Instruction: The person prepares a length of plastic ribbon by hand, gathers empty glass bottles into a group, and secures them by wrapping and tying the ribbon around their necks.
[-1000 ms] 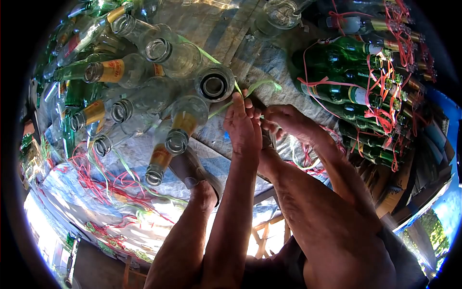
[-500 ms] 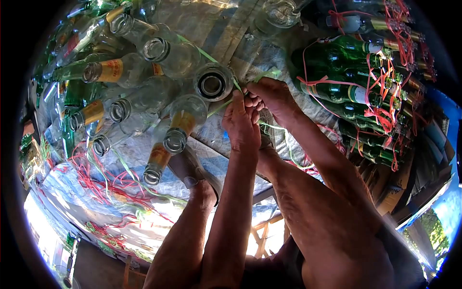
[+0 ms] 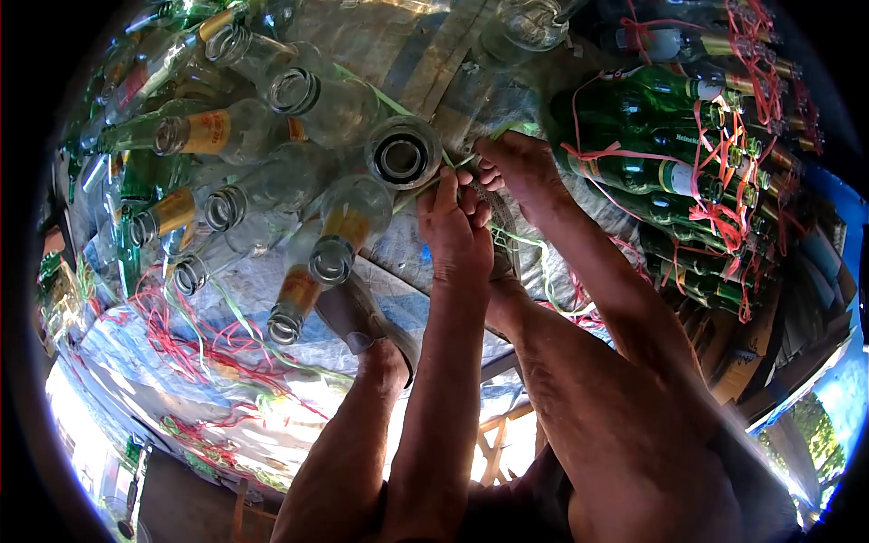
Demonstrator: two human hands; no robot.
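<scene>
A pale green plastic string [image 3: 385, 100] runs around a group of clear glass bottles [image 3: 333, 109] standing on the sheet. My left hand [image 3: 454, 222] pinches the string close beside the nearest clear bottle [image 3: 404, 156]. To its right, my right hand [image 3: 520, 172] is closed on the string's other end, whose loose tail shows above the fingers. A short stretch of string spans the small gap between the two hands. Fingers partly hide where the strands cross.
Green bottles [image 3: 634, 136] tied with pink string lie stacked on the right. Loose pink and green strings [image 3: 217, 339] are strewn at the lower left. More bottles stand at the far left. A large glass jar [image 3: 520, 34] is at the top. My feet rest on the sheet [image 3: 407, 294].
My right hand has moved a little to the right, away from my left hand, drawing the string across the gap. The bottles have stayed in place.
</scene>
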